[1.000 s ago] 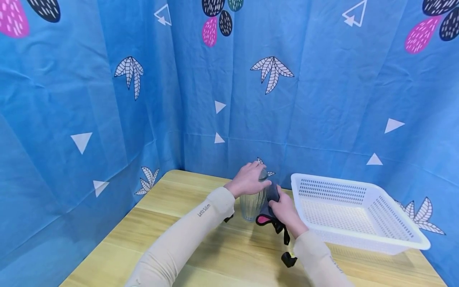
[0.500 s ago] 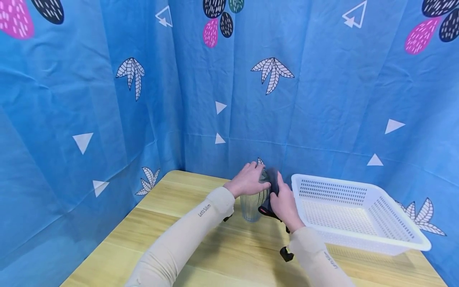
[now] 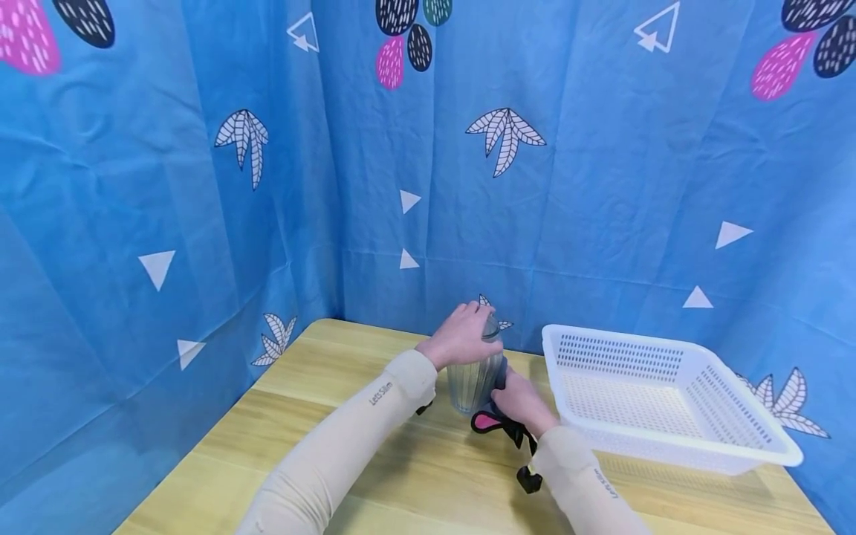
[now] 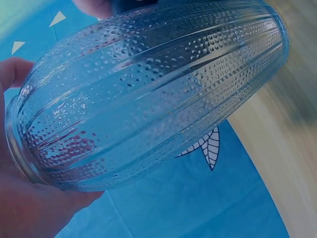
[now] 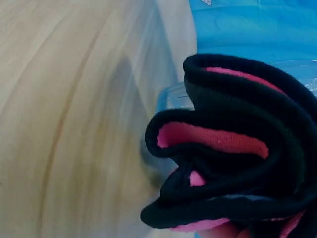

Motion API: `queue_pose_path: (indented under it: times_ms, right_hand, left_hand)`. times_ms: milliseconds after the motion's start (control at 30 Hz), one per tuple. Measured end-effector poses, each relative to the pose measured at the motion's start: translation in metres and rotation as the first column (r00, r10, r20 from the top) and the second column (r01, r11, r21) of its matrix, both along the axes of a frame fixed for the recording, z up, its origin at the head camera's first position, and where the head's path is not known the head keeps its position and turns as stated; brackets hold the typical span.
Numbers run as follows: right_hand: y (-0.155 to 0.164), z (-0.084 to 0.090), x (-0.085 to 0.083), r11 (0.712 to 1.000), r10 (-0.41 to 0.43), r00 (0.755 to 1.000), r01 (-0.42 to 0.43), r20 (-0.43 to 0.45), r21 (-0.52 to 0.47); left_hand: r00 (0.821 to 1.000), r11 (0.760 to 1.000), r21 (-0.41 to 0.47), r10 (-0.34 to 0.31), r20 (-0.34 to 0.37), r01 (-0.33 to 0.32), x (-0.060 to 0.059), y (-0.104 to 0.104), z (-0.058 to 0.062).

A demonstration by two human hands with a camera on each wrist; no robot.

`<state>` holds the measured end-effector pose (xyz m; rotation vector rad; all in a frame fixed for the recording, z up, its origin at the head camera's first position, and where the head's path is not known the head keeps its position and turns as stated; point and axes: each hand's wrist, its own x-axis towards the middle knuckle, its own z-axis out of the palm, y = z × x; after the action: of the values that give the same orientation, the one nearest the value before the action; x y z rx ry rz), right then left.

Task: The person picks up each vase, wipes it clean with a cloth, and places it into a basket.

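Standing upright on the pale wooden table (image 3: pixel 348 438), left of the white perforated plastic basket (image 3: pixel 669 386): the ribbed, dimpled clear glass jar (image 3: pixel 473 383), gripped around its mouth from above by the left hand (image 3: pixel 461 336). Pressed against the jar's lower right side by the right hand (image 3: pixel 520 401), fingers curled round it: the folded black-and-pink cloth (image 3: pixel 491 420). Wiping judged under way, basket unfilled.

ribbed dimpled glass vase (image 4: pixel 148 94), soft black-pink cloth (image 5: pixel 233 144), matt wooden table (image 3: pixel 414 475)
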<state>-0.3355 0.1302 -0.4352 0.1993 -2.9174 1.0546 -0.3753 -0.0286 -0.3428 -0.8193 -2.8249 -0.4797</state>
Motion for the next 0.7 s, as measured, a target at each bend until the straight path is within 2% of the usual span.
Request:
queue_pose_path:
  times_ms: [133, 233, 333, 500, 600, 700]
  right_hand:
    - [0.004, -0.008, 0.002, 0.987, 0.002, 0.996, 0.012, 0.090, -0.158]
    - [0.005, -0.006, 0.005, 0.968, -0.012, 0.995, 0.035, 0.094, -0.250]
    - [0.005, 0.004, 0.009, 0.969, -0.038, 0.999, 0.046, 0.037, -0.245]
    - [0.003, 0.032, 0.017, 0.973, -0.115, 0.993, 0.104, -0.040, -0.204]
    - [0.002, 0.045, 0.019, 0.962, -0.145, 0.984, 0.117, -0.101, -0.246]
    - [0.002, 0.049, 0.018, 0.952, -0.164, 0.971, 0.109, -0.177, -0.286]
  left_hand:
    - [0.999, 0.999, -0.032, 0.001, -0.041, -0.003, -0.002, 0.003, -0.007]
    - [0.997, 0.998, -0.055, 0.009, -0.072, -0.013, -0.003, 0.004, -0.012]
    - [0.996, 0.997, -0.069, 0.023, -0.088, -0.029, -0.004, 0.004, -0.014]
    - [0.996, 0.997, -0.078, 0.023, -0.083, -0.030, -0.004, 0.000, -0.009]
    - [0.997, 0.997, -0.077, 0.011, -0.080, -0.017, -0.005, -0.001, -0.006]
    - [0.997, 0.998, -0.062, 0.000, -0.080, -0.005, -0.007, -0.002, -0.004]
